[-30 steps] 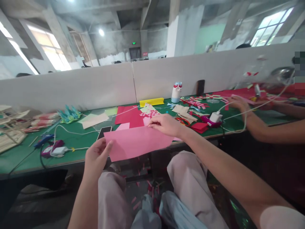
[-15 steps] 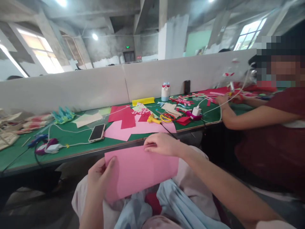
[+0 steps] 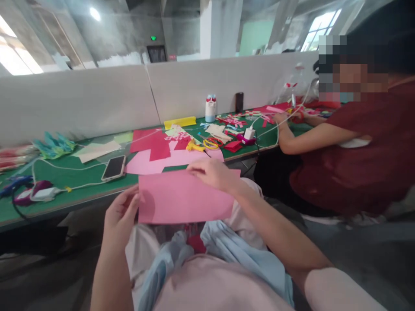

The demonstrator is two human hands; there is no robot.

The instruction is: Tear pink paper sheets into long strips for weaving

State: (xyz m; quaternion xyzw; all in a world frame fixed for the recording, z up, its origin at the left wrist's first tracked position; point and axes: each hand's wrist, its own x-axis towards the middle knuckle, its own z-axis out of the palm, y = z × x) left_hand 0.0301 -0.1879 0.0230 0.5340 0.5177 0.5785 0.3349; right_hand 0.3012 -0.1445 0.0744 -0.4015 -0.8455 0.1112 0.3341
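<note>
Head view: The pink sheet [image 3: 184, 201] is positioned lengthwise above the lap, at the near edge of the green table [image 3: 86, 175]. The right hand [image 3: 214, 175] is closed in a pinch on the upper edge of the sheet. The left hand [image 3: 122, 211] is partly curled, thumb and fingertips at the left edge; whether they grip the sheet cannot be determined. On the table beyond the sheet, a phone [image 3: 113, 167] lies at left; a yellow glue gun [image 3: 194, 147] lies beside the scissors [image 3: 212, 143].
</note>
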